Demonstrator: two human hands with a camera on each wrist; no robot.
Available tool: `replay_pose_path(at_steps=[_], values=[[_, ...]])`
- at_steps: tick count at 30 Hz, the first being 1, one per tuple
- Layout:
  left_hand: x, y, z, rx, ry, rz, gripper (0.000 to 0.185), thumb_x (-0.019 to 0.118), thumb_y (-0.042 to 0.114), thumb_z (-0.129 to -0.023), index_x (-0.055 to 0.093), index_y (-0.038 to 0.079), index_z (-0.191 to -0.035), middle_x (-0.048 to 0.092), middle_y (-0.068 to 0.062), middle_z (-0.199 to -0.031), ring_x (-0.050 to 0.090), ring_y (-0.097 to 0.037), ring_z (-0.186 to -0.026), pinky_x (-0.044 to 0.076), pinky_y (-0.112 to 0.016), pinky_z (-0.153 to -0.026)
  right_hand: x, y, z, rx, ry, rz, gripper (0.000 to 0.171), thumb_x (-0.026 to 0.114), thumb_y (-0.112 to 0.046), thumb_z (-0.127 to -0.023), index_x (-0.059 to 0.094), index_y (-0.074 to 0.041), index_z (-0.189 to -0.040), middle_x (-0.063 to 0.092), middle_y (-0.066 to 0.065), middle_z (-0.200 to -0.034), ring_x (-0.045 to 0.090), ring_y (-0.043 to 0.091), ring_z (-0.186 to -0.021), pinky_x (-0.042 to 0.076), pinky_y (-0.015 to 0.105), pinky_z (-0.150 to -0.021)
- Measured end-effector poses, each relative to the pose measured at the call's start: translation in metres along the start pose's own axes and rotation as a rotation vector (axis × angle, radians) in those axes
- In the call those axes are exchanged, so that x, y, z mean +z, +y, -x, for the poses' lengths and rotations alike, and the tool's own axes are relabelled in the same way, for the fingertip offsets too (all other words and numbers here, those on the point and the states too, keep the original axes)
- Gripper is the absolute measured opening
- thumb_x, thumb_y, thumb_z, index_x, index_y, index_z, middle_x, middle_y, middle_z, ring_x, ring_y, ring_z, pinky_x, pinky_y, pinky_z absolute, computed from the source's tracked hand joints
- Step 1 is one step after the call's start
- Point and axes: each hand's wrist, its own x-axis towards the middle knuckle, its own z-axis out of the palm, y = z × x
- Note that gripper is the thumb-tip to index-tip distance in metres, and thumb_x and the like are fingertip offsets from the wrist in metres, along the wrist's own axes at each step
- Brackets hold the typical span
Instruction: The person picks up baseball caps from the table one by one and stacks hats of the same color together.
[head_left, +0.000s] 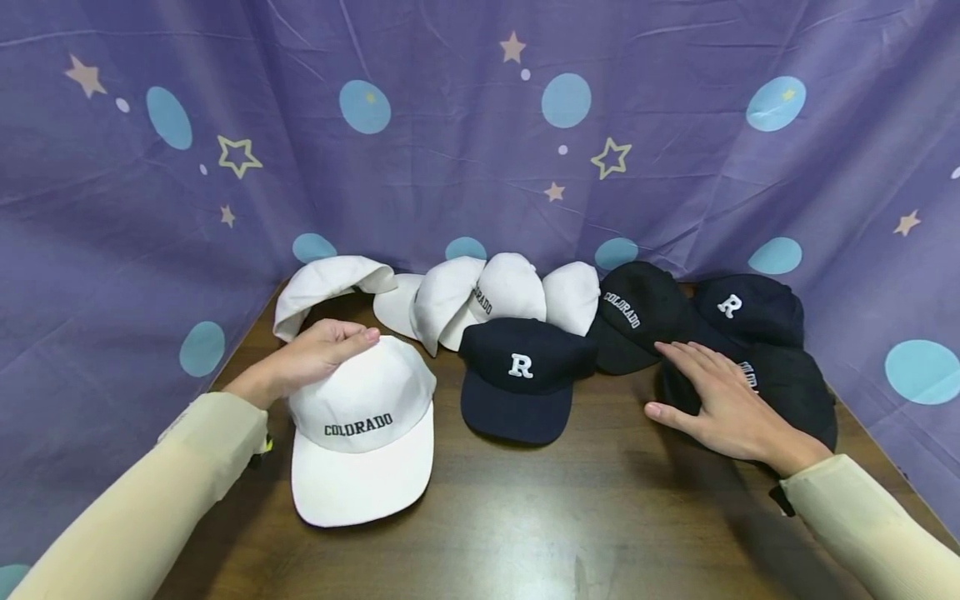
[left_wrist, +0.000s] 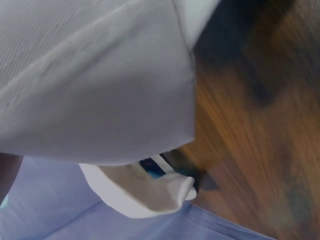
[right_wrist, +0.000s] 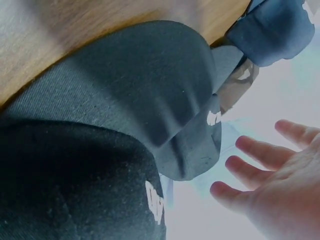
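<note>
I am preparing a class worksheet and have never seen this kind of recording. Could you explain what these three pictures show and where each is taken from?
No machine here: a person's two bare hands at work. The wide picture comes from a head camera; the two close ones from wrist cameras. On the brown wooden table lie many cloth caps. The left hand rests on a white cotton cap lettered COLORADO. The right hand lies flat, fingers straight, on a black cap. Between them sits a navy cap marked R. A purple starry cloth hangs behind.
</note>
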Motion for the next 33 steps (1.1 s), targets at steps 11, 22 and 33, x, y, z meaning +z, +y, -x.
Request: replay_pose_path(at_steps=[11, 22, 33], values=[[0.018, -0.001, 0.001, -0.018, -0.111, 0.075, 0.038, 0.047, 0.032, -0.111, 0.068, 0.000, -0.113, 0.077, -0.011, -0.092, 0.074, -0.018, -0.073, 0.061, -0.035, -0.063, 0.001, -0.005, 0.000, -0.040, 0.019, -0.003, 0.086, 0.074, -0.055, -0.089, 0.038, -0.020, -0.159, 0.041, 0.015, -0.157, 0.029, 0.044, -0.147, 0.024, 0.068, -0.111], [0.024, -0.017, -0.002, -0.057, -0.084, -0.021, 0.041, 0.050, 0.036, -0.109, 0.068, -0.001, -0.109, 0.075, -0.013, -0.088, 0.073, -0.020, -0.069, 0.059, -0.034, -0.057, 0.002, -0.008, 0.000, -0.034, 0.005, -0.003, 0.086, 0.073, -0.056, -0.089, 0.037, -0.021, -0.159, 0.040, 0.016, -0.158, 0.029, 0.044, -0.147, 0.023, 0.070, -0.110], [0.023, -0.018, 0.000, -0.048, -0.007, -0.194, 0.041, 0.049, 0.040, -0.109, 0.066, 0.003, -0.102, 0.068, -0.007, -0.083, 0.066, -0.018, -0.069, 0.055, -0.032, -0.061, 0.003, -0.006, -0.002, -0.028, -0.006, -0.005, 0.086, 0.073, -0.056, -0.090, 0.038, -0.020, -0.159, 0.040, 0.018, -0.158, 0.029, 0.046, -0.146, 0.023, 0.071, -0.110]])
